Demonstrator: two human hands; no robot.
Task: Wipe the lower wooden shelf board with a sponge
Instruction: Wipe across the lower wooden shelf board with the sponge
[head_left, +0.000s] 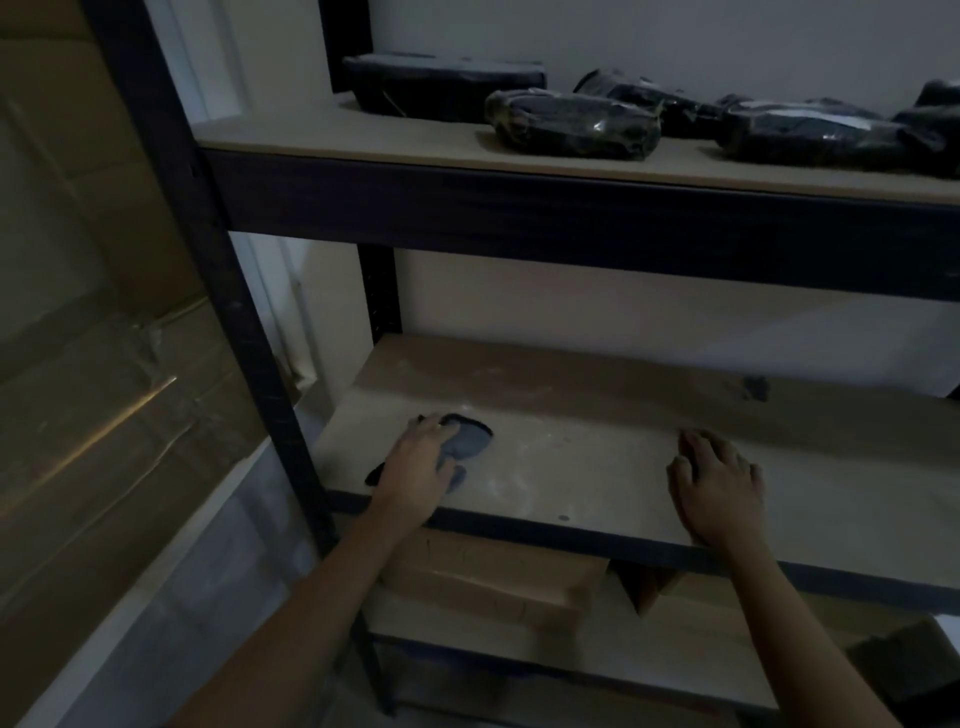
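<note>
shelving unit (218, 312): dark metal uprights and rails, pale wooden boards, dimly lit.
lower wooden shelf board (597, 415): tan, matt, marked with pale dusty smears and specks around and between the two grips; a small dark blotch (756, 388) far right of the right grip, toward the back.
upper board (363, 137): above both grips, carrying dark plastic-wrapped bundles (571, 123).
cardboard boxes (493, 577): brown, on the board below, under the front rail beneath the grips.
large taped carton (104, 364): far left of the left grip, outside the frame.
left grip, left hand (415, 467): palm down on the sponge, fingers curled over its near edge, pressing it to the board near the front left corner.
right grip, right hand (719, 486): fingers spread and relaxed, resting flat on the board near its front edge, holding nothing.
sponge (470, 441): dark grey-blue, soft, flattened, rounded outline; it shows beyond and right of the left fingers, the rest hidden under the palm.
</note>
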